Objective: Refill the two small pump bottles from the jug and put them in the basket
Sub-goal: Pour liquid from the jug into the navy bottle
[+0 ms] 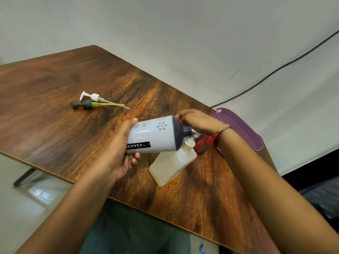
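Observation:
My left hand [126, 153] grips the base of the pale lavender jug [156, 136], which lies tipped almost level with its dark neck pointing right. The jug's mouth sits right over the open neck of a small translucent square bottle [170, 165] standing on the table. My right hand [198, 121] reaches over from the right, its fingers curled against the jug's dark shoulder. Two pump heads lie side by side at the far left: a white pump [91, 97] and a grey pump with a yellow tube [88, 104]. I see only one small bottle.
The purple basket [244, 131] sits at the table's right edge, just behind my right wrist. The wooden table [55, 125] has bare surface to the left and near me. A black cable [275, 70] runs along the wall.

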